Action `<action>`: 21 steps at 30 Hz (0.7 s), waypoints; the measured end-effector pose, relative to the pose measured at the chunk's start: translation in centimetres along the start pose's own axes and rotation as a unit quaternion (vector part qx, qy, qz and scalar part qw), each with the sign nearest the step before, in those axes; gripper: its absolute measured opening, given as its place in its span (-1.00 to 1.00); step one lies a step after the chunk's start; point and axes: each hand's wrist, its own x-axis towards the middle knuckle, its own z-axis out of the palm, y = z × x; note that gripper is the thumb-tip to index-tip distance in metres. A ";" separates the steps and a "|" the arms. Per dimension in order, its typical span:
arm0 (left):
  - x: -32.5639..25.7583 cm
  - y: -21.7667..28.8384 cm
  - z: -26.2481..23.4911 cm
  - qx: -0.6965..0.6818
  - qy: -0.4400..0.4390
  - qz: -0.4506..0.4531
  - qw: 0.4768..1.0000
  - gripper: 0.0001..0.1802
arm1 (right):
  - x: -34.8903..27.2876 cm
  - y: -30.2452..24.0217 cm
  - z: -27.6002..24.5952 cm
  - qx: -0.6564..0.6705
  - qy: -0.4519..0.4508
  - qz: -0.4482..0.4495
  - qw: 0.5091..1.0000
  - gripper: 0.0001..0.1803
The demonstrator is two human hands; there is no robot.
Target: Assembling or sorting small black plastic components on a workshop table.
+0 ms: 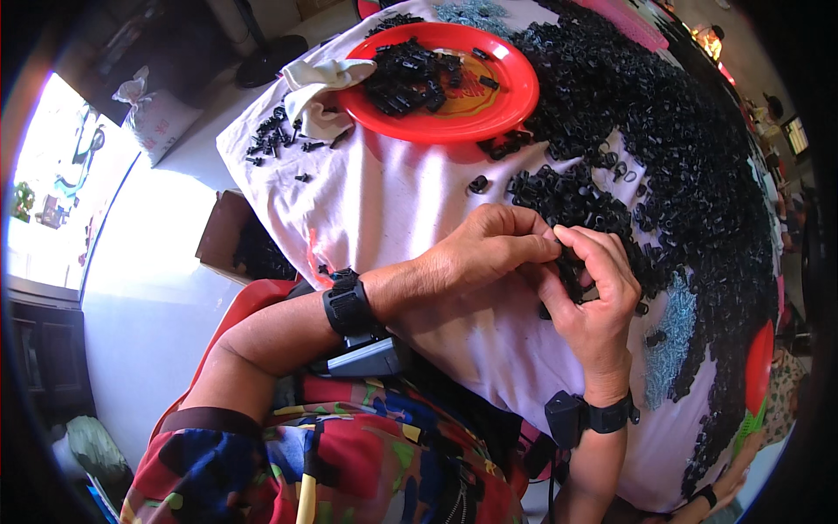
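Note:
My left hand [502, 244] and my right hand [604, 288] meet above the cloth-covered table. Thumb and forefinger of each are pinched together, the tips almost touching. Whatever lies between the fingertips is hidden or too small to name. Just behind and under them spreads a big heap of small black plastic pieces [690, 183], some of them ring-like. Beyond my left hand stands a red plate [515, 92] with black, tube-like pieces [406, 77] on it. One small black piece [477, 184] lies alone between plate and heap.
A whitish glove or cloth [316, 98] hangs over the plate's left rim, near scattered black parts [272, 133]. Thin bluish pieces [672, 336] form a pile right of my right hand. A cardboard box [225, 231] stands left of the table. Another person's arm [729, 480] shows lower right.

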 end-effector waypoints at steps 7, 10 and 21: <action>0.1 -0.5 0.3 -0.001 0.001 0.010 1.000 -0.72 | 0.2 0.0 0.3 -0.008 0.014 0.001 1.000 -0.44; -0.1 -0.1 0.4 -0.026 -0.006 -0.003 1.000 -0.71 | 0.1 0.1 0.3 -0.009 0.014 -0.009 1.000 -0.46; -0.2 -0.3 0.0 -0.072 -0.053 -0.033 0.995 -0.72 | 0.2 0.7 0.0 -0.048 0.012 -0.047 0.998 -0.51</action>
